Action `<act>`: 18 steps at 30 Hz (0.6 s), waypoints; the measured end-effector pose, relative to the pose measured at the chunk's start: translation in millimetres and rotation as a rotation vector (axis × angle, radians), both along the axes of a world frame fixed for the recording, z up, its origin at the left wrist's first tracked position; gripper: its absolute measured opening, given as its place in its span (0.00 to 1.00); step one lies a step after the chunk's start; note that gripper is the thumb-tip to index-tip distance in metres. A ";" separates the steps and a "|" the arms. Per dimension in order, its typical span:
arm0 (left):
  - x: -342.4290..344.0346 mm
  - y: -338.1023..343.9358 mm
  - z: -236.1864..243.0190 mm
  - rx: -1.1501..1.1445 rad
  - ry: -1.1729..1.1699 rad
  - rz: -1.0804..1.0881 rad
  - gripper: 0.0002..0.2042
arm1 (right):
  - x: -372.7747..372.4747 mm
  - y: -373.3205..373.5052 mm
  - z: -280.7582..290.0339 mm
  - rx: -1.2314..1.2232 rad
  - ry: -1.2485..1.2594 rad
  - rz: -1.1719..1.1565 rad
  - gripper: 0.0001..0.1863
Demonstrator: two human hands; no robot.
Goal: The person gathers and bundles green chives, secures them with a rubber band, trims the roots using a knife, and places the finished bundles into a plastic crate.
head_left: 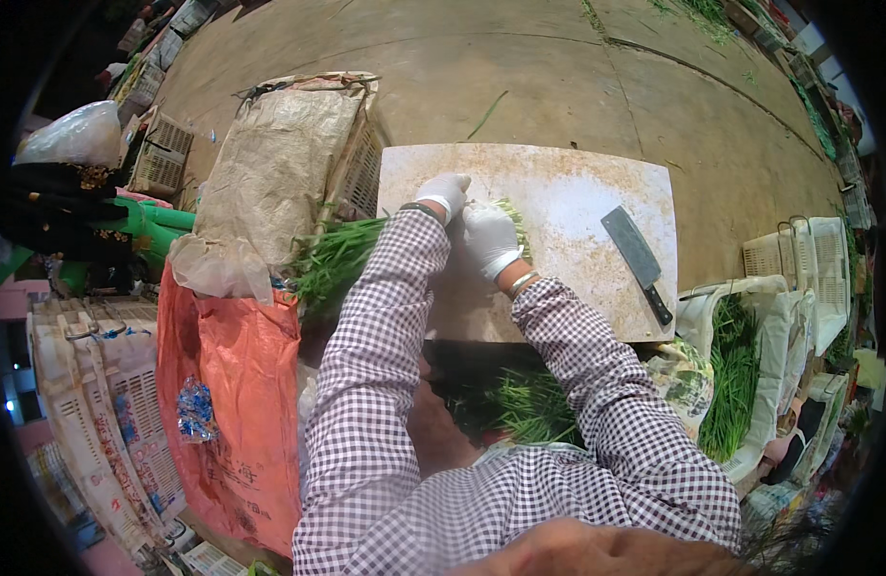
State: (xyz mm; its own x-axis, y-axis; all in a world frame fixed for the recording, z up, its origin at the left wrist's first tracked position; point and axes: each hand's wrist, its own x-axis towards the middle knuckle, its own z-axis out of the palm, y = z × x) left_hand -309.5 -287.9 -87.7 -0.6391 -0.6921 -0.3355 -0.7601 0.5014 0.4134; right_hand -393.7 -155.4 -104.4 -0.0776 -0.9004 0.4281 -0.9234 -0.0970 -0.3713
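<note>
A bundle of garlic chives [342, 257] lies across the left part of a stained white board [577, 182]. Its green leaves hang past the board's left edge, and its pale stem ends [508, 213] show to the right of my hands. My white-gloved right hand [491, 237] is closed around the bundle near those ends. Close beside it, my white-gloved left hand [445, 195] is closed with its fingers curled; whatever is in it is hidden. My left forearm covers the middle of the bundle. A cleaver [635, 252] with a black handle lies at the board's right side.
A crate under tan sacking [280, 163] and a red plastic bag [237, 403] stand at the left. To the right is a white-lined crate of long greens [731, 379]. More greens [534, 403] lie below the board's near edge. Stacked crates [102, 403] stand far left.
</note>
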 end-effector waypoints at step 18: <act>29.4 51.4 -62.7 0.558 0.670 0.522 0.03 | -6.6 27.8 30.2 -0.141 0.157 0.343 0.04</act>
State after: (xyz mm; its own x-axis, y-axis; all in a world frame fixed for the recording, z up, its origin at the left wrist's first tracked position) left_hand -280.1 -236.5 -150.5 -0.4769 -0.7925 -0.3801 -0.3550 -0.2220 0.9081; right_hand -400.4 -127.6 -74.2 0.2932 -0.7944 0.5320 -0.8730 -0.4493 -0.1898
